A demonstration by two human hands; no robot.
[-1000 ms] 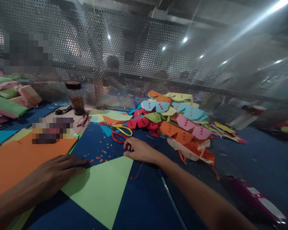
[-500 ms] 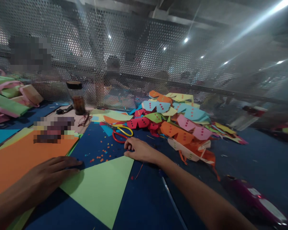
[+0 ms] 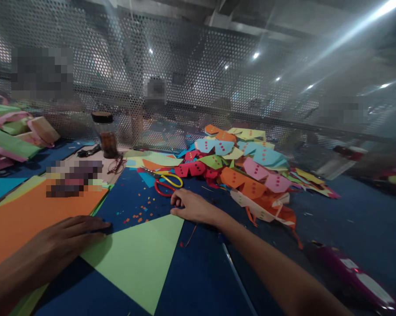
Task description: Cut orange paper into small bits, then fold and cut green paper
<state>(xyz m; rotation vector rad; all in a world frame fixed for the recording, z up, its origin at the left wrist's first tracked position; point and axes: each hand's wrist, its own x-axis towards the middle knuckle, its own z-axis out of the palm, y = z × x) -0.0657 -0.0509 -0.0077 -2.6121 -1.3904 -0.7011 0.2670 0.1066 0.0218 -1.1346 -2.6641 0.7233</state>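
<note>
A light green paper folded into a triangle (image 3: 141,259) lies on the dark blue tabletop, one point toward me. My left hand (image 3: 71,239) rests flat over its left corner, fingers stretched out. At the upper right corner, my right hand (image 3: 191,206) has its fingers curled and its thumb on the paper's tip. Just beyond that hand lie scissors (image 3: 166,183) with red and yellow handles. Small orange paper bits (image 3: 140,216) are scattered behind the triangle. A pen (image 3: 235,270) lies under my right forearm, partly hidden.
A stack of orange sheets (image 3: 16,219) is at the left. Behind it stands a dark-lidded jar (image 3: 107,138). Folded, dotted paper shapes (image 3: 247,175) are heaped at the back right. A purple device (image 3: 352,272) lies at the right. A perforated metal screen (image 3: 181,66) closes the back.
My left hand has slid very slightly left along the paper. The right hand and the green triangle look the same.
</note>
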